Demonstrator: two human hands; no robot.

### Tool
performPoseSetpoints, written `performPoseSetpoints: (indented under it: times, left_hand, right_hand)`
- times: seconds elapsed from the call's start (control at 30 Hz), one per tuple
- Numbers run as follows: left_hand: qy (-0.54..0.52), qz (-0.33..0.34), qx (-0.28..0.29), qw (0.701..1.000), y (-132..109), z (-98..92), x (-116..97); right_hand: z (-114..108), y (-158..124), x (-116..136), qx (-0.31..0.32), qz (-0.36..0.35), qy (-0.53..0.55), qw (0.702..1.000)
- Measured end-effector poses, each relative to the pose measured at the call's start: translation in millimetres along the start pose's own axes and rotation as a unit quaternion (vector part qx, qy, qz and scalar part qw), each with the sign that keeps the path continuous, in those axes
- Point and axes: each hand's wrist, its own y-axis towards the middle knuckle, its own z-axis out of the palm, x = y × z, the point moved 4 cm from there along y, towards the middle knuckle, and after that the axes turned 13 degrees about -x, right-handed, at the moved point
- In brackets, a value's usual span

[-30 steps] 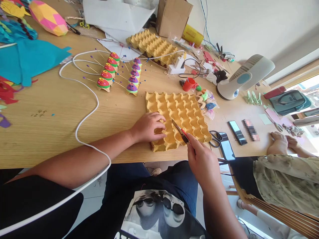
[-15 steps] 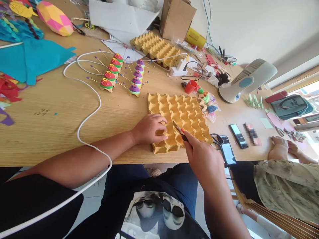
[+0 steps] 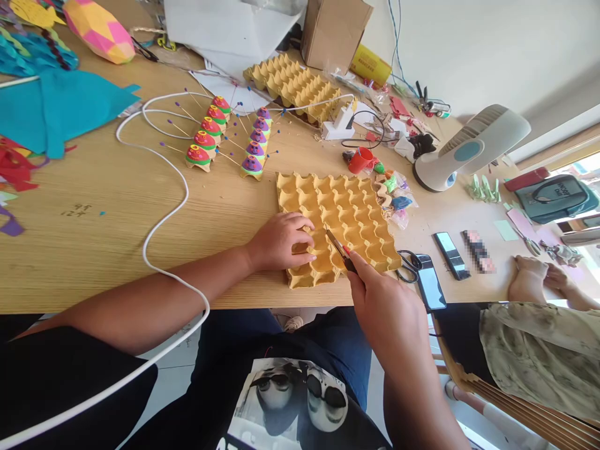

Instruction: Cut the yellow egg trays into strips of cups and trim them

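A yellow cardboard egg tray (image 3: 363,215) lies near the table's front edge, directly before me. On its left side rests my left hand (image 3: 279,242), its bent fingers and thumb gripping the tray's ridges. My right hand (image 3: 387,303) is closed around a utility knife (image 3: 338,245) with a dark handle and a bit of red. The blade points away and to the left, with its tip at the tray's surface among the cups, a short way right of my left fingers. My right palm hides most of the handle.
Painted egg-carton strips (image 3: 205,139) with toothpick legs stand behind the tray, near another egg tray (image 3: 295,84). A white cable (image 3: 175,212) crosses my left forearm. Scissors (image 3: 409,265), phones (image 3: 430,281) and a fan (image 3: 469,150) lie rightward; another person's hands (image 3: 529,278) rest farther right.
The view has shifted very slightly. Both hands, the knife and the egg tray keep nearly the same positions.
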Motion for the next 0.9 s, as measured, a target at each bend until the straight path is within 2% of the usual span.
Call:
performPoseSetpoints:
  times: [0.47, 0.73, 0.9]
  left_hand:
    - [0.006, 0.006, 0.008, 1.0, 2, 1.6, 4]
    - [-0.009, 0.009, 0.014, 1.0, 2, 0.5, 2]
    - [-0.009, 0.007, 0.01, 1.0, 1, 1.1, 2]
  right_hand:
    - [27, -8, -4, -0.006, 0.004, 0.029, 1.0]
    - [8, 0, 1, 0.023, 0.013, 0.031, 0.999]
    - [5, -1, 2, 0.008, 0.005, 0.033, 0.999]
